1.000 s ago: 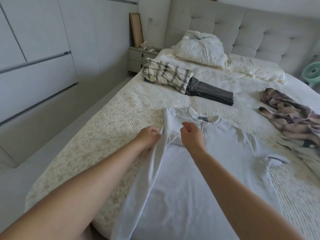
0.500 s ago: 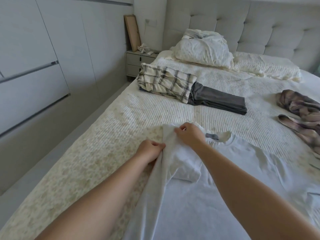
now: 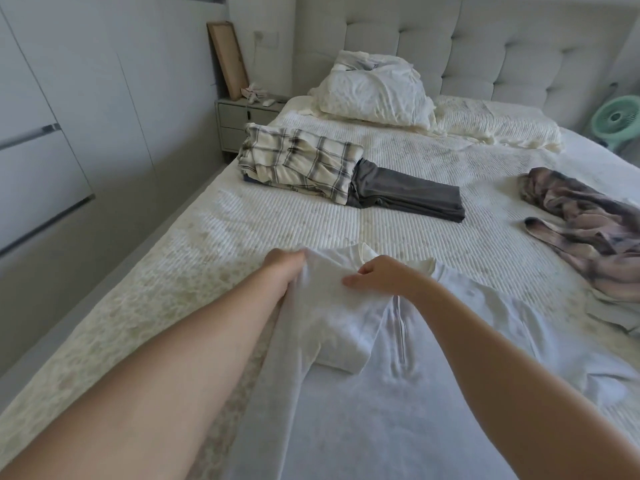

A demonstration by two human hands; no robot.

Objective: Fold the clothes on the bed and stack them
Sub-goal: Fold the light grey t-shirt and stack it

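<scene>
We are folding the white shirt [image 3: 398,393] spread on the bed [image 3: 398,223]: our left hand [image 3: 282,266] grips its shoulder edge, our right hand [image 3: 384,273] pinches by the collar. Next, probably, we fold the far sleeve inward.

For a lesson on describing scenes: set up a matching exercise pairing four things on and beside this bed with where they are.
Things:
1. white t-shirt
2. plaid garment
3. tie-dye garment
4. green fan

Places:
A. unfolded, at the bed's right side
B. beside the bed, far right
C. under both hands
D. folded, next to the dark grey garment

Pairs: 1-C, 2-D, 3-A, 4-B
</scene>
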